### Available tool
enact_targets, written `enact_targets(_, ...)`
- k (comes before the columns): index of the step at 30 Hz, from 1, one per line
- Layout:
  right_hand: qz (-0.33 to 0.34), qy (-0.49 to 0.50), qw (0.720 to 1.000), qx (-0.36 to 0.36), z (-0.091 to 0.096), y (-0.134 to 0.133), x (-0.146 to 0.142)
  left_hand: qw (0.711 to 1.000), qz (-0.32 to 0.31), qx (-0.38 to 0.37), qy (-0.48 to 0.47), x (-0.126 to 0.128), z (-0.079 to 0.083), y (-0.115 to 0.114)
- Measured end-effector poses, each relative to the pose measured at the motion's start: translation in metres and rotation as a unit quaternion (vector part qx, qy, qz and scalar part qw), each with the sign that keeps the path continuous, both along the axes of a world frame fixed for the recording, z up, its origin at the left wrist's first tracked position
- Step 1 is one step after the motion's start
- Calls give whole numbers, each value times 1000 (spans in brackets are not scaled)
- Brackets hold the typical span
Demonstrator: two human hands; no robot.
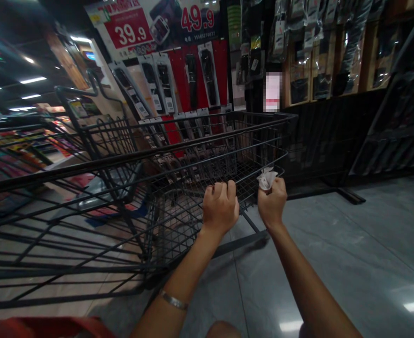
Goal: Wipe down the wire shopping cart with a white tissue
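A dark wire shopping cart (150, 151) stretches from the left across the middle of the head view. My left hand (221, 206) is closed, its fingers curled over the cart's near wire side. A metal bracelet (173, 300) circles that forearm. To the right, at the cart's end, my right hand (273, 202) is closed around a crumpled white tissue (267, 179), which pokes out above the fist. Whether the right fingers also touch the cart's wires is hidden.
Packaged belts (209, 75) hang on a red display under price signs (126, 33). More plastic-wrapped goods (280, 33) hang at upper right. A black stand foot (350, 195) juts onto the shiny tiled floor (351, 253). Something red (45, 327) lies at bottom left.
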State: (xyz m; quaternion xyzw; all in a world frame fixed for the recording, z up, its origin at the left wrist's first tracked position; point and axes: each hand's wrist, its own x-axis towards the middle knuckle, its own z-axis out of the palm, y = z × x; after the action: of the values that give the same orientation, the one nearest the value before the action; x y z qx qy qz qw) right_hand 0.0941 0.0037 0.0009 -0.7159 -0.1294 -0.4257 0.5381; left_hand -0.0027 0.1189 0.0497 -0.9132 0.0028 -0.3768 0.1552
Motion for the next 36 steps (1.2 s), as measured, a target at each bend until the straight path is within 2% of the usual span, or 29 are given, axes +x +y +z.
enact_targets(5,13,-6,999,-46,-30,-4,2,1000,2,-18,14,-1,-1,2)
enact_targets(11,5,-6,999,-51,-43,-9,2,1000,2,-22,7,-2,-1,1)
enact_targets(16,0,20,998,-62,-61,-7,6,1000,7,-6,-2,-4,-1,1)
enact_targets(22,-12,30,994,-100,-69,-8,8,1000,6,3,-13,-3,-2,2)
enact_targets(25,-37,79,993,-74,-69,-12,10,1000,7,9,-15,-4,-2,2)
enact_targets(28,-81,117,990,-5,-60,-22,15,1000,7,13,-20,-4,-2,2)
enact_targets(31,-101,87,988,72,-35,-27,14,1000,5,14,-26,-4,-2,3)
enact_targets(33,-87,42,990,101,-12,-22,9,999,6,15,-29,-4,-2,3)
enact_targets(36,-25,-2,996,81,13,-5,0,999,8,15,-27,-4,-3,3)
